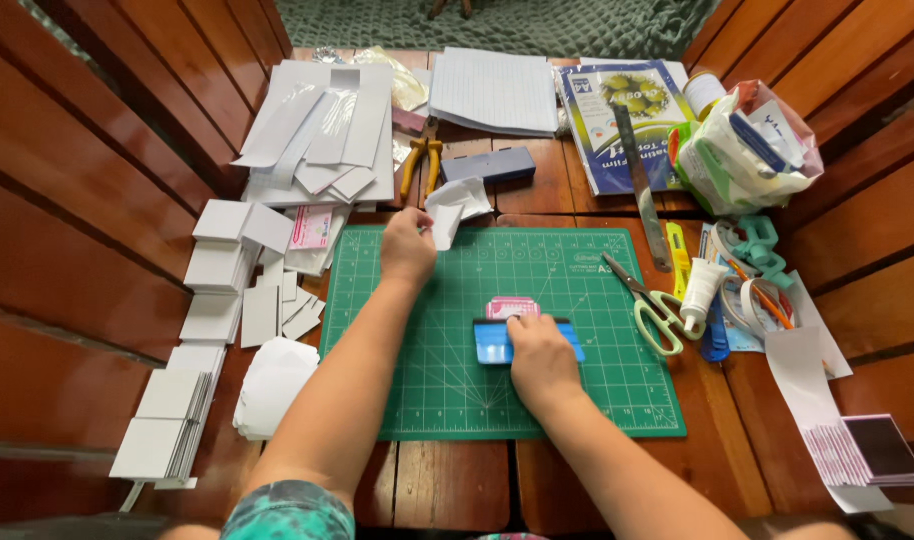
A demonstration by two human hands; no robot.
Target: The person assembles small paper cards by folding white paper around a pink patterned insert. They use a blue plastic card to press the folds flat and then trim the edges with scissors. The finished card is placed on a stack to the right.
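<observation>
Pressing a blue squeegee (527,341) flat over a small pink card (512,307) mid-way on the green cutting mat (577,400), the right hand (542,360) has its grip closed on the tool's top edge. The left hand (409,248) pinches a scrap of white backing paper (449,212) at the mat's far edge. Squeegee looks stiff and light; the card thin, likely bendable, best held by its edges.

blue squeegee (492,345) flat on mat | small pink card (512,307) just beyond | crumpled white paper (447,218) lifted
</observation>
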